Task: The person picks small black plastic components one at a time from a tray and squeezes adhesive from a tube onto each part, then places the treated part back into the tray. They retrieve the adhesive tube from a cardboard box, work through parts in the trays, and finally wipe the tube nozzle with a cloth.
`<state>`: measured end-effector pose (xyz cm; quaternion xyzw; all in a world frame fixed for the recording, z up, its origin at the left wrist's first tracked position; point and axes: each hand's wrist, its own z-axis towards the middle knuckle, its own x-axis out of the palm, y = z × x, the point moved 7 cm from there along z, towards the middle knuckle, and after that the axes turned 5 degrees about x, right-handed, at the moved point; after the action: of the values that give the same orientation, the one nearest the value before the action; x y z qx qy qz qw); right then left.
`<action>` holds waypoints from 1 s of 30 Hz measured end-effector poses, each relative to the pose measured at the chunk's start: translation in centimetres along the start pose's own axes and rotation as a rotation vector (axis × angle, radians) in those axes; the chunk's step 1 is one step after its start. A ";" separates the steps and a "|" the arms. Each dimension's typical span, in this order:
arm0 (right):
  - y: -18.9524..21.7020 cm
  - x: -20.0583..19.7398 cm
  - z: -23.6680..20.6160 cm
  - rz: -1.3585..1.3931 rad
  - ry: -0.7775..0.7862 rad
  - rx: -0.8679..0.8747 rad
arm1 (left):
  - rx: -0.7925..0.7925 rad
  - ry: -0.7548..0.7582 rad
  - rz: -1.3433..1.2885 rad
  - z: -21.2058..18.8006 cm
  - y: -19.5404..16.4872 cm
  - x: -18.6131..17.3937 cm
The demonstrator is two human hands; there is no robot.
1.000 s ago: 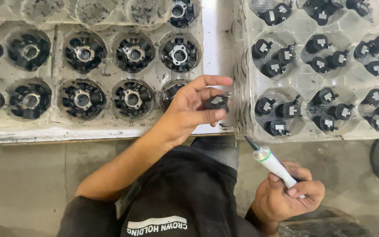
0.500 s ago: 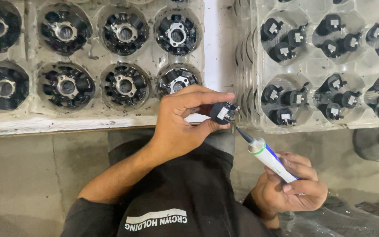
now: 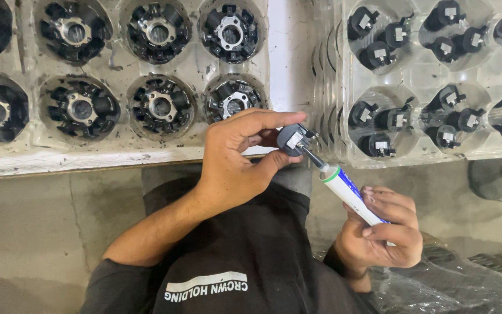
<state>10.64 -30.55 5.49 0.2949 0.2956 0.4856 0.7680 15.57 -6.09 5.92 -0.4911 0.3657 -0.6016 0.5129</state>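
My left hand [image 3: 239, 157] pinches a small black plastic part [image 3: 293, 139] between thumb and fingers, just below the gap between the two trays. My right hand [image 3: 382, 232] grips a white squeeze tube [image 3: 350, 192] with a green collar and a dark nozzle. The nozzle tip touches the small black part from the lower right.
A clear tray [image 3: 117, 139] on the left holds several round black ring parts with metal centres. A clear tray [image 3: 344, 104] on the right holds several small black parts in round pockets. Crinkled clear plastic [image 3: 454, 279] lies at the lower right. Bare concrete floor lies below the trays.
My left hand brought the small black part down from the tray edge toward my body. My right hand raised the tube until its nozzle met the part.
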 end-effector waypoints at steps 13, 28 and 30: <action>0.0 0.0 1.4 0.059 0.068 -0.096 | -0.089 0.015 -0.100 -0.5 1.4 0.0; 0.6 0.7 1.2 0.013 0.085 -0.127 | -0.078 -0.014 -0.152 -0.7 2.0 -0.1; 0.7 0.8 1.2 0.001 0.093 -0.133 | -0.081 -0.018 -0.158 -0.8 2.1 -0.2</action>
<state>11.42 -29.81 6.70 0.2204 0.2977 0.5180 0.7711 15.39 -6.39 3.67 -0.5443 0.3453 -0.6205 0.4466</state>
